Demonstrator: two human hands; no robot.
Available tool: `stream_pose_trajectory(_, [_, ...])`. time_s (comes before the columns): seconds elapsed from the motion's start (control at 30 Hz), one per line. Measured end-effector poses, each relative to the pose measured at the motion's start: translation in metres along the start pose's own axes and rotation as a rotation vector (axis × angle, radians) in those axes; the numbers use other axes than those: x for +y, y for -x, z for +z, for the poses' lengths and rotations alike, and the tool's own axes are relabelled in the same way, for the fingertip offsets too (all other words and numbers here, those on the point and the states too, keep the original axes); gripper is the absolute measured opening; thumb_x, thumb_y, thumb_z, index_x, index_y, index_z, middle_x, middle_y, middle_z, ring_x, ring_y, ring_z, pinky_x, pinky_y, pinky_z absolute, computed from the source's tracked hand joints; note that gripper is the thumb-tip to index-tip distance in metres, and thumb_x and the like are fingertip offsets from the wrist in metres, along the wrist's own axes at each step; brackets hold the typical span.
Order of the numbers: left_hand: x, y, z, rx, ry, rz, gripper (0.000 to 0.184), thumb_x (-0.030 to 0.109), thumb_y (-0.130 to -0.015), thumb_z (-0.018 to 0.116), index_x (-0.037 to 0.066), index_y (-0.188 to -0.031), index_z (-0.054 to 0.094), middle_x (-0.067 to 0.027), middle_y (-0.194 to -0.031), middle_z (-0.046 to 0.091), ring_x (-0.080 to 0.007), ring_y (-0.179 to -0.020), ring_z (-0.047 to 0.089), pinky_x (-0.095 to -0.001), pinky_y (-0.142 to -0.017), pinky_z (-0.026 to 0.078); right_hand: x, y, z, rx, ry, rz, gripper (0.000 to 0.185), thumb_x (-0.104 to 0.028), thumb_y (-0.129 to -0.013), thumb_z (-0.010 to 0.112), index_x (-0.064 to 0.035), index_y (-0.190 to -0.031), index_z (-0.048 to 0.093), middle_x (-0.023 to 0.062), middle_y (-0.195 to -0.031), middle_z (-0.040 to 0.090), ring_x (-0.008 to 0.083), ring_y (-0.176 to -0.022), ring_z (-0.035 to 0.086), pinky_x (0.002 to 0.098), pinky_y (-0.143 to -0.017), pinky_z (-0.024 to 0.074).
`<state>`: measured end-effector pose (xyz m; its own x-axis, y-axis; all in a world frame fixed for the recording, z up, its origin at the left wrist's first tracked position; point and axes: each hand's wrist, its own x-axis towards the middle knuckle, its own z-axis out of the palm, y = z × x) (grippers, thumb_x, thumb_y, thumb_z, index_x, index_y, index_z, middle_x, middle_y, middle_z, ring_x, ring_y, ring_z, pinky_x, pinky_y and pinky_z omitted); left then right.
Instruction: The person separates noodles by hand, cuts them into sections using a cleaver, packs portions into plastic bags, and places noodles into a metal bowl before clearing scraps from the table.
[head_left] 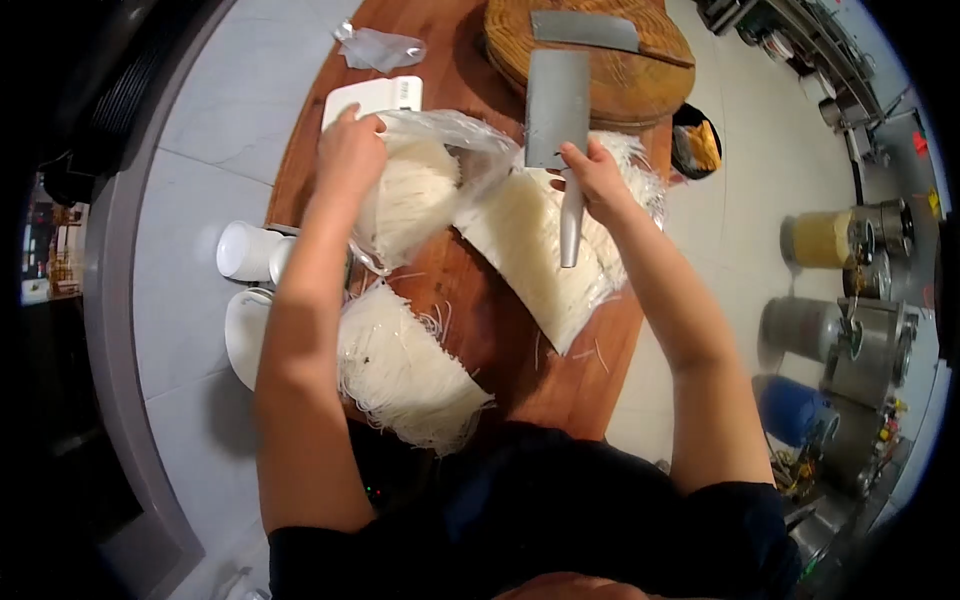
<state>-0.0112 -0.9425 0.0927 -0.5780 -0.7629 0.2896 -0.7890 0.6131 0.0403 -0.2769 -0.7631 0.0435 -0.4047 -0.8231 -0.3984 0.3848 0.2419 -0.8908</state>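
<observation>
My right hand (597, 182) grips a cleaver (558, 105) where blade and handle meet; the blade points away from me. My left hand (352, 152) is closed at the rim of a clear plastic bag (487, 140). Inside that bag lies a bundle of dry white rice noodles (412, 200). A larger slab of noodles (535, 255) rests on the wooden table beneath my right hand. Closer to my body, another noodle block (400, 360) sits below my left forearm, with loose strands around it. Past my left hand's fingers is a white kitchen scale (374, 96).
At the far end of the table (480, 310) stands a round wooden chopping board (610, 90) with a second cleaver (585, 30) on it. A crumpled plastic bag (380, 48) lies near the scale. White containers (247, 250) are on the left. Gas cylinders (800, 325) stand at right.
</observation>
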Motion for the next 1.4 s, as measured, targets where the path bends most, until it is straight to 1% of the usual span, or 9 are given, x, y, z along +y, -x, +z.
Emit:
stream_pose_trajectory(0.1, [0.019,0.02,-0.034,0.227,0.085,0.196,0.023,0.003,-0.08,0.05,-0.001,-0.1,0.06,-0.0188,-0.116,0.057,-0.0349,-0.106,0.054,-0.043,-0.092,0.042,-0.008,0.057,-0.047,0.036,0.107,-0.002,0.022,-0.023,-0.094,0.053,-0.0081,-0.11,0.051,0.0011,-0.09,0.055,0.0107,-0.068,0.054,0.0246,-0.055,0.0478])
stream_pose_trajectory(0.2, [0.051,0.073,-0.05,0.218,0.414,0.187,0.023,0.002,-0.081,0.049,-0.002,-0.101,0.06,-0.017,-0.12,0.055,-0.0337,-0.113,0.05,-0.0419,-0.095,0.039,0.003,0.128,-0.115,-0.008,0.26,0.067,0.031,-0.022,-0.092,0.056,-0.0056,-0.117,0.049,0.0013,-0.078,0.054,0.0095,-0.059,0.049,0.0235,-0.051,0.0427])
stream_pose_trajectory(0.37, [0.1,0.164,-0.035,-0.11,0.751,0.148,0.034,0.008,-0.083,0.054,-0.002,-0.115,0.054,-0.0175,-0.125,0.052,-0.0344,-0.117,0.047,-0.0409,-0.1,0.037,0.031,0.257,-0.178,0.046,0.45,0.406,0.022,-0.018,-0.09,0.056,-0.0017,-0.104,0.052,0.0016,-0.07,0.052,0.0087,-0.053,0.047,0.0234,-0.046,0.0389])
stream_pose_trajectory(0.57, [0.134,0.174,0.018,-0.298,0.667,0.134,0.058,0.022,-0.087,0.057,-0.006,-0.133,0.034,-0.0246,-0.136,0.039,-0.0379,-0.126,0.038,-0.0409,-0.105,0.032,0.06,0.323,-0.215,-0.003,0.655,0.642,0.023,-0.023,-0.089,0.059,-0.0017,-0.095,0.052,0.003,-0.069,0.052,0.0102,-0.054,0.051,0.0252,-0.047,0.0417])
stream_pose_trajectory(0.87, [0.169,0.097,0.106,-0.311,0.535,-0.062,0.079,0.04,-0.084,0.06,-0.01,-0.135,0.026,-0.0303,-0.139,0.03,-0.0414,-0.129,0.032,-0.043,-0.108,0.027,0.104,0.258,-0.194,-0.175,0.52,0.661,0.024,-0.023,-0.093,0.053,-0.0003,-0.101,0.051,0.0046,-0.074,0.057,0.0097,-0.052,0.052,0.0229,-0.045,0.0427])
stream_pose_trajectory(0.9, [0.17,0.089,0.109,-0.322,0.472,-0.097,0.086,0.049,-0.083,0.059,-0.009,-0.136,0.025,-0.0303,-0.138,0.033,-0.042,-0.128,0.033,-0.0437,-0.107,0.027,0.106,0.247,-0.187,-0.21,0.521,0.616,0.023,-0.021,-0.094,0.051,0.0007,-0.102,0.051,0.0053,-0.076,0.058,0.0094,-0.051,0.051,0.0222,-0.044,0.042])
stream_pose_trajectory(1.03, [0.166,0.063,0.116,-0.553,0.417,-0.262,0.099,0.065,-0.077,0.056,-0.006,-0.138,0.026,-0.0301,-0.135,0.037,-0.0388,-0.126,0.038,-0.0439,-0.105,0.031,0.104,0.209,-0.16,-0.24,0.413,0.605,0.024,-0.016,-0.093,0.051,0.0023,-0.109,0.05,0.0083,-0.072,0.059,0.0112,-0.048,0.054,0.0235,-0.041,0.0415])
stream_pose_trajectory(1.27, [0.164,0.064,0.119,-0.654,0.427,-0.303,0.104,0.068,-0.066,0.064,-0.007,-0.131,0.035,-0.0295,-0.134,0.039,-0.0388,-0.125,0.039,-0.0442,-0.103,0.033,0.112,0.156,-0.106,-0.245,0.334,0.508,0.025,-0.023,-0.096,0.05,-0.0012,-0.108,0.047,0.0053,-0.076,0.057,0.0093,-0.049,0.051,0.0219,-0.04,0.0398])
stream_pose_trajectory(1.4, [0.173,0.079,0.097,-0.647,0.37,-0.265,0.1,0.066,-0.064,0.069,-0.008,-0.125,0.04,-0.029,-0.13,0.041,-0.0398,-0.123,0.04,-0.0437,-0.103,0.034,0.108,0.13,-0.075,-0.239,0.358,0.467,0.042,-0.036,-0.09,0.059,-0.0008,-0.11,0.047,0.0037,-0.074,0.057,0.0093,-0.05,0.052,0.0217,-0.041,0.0413])
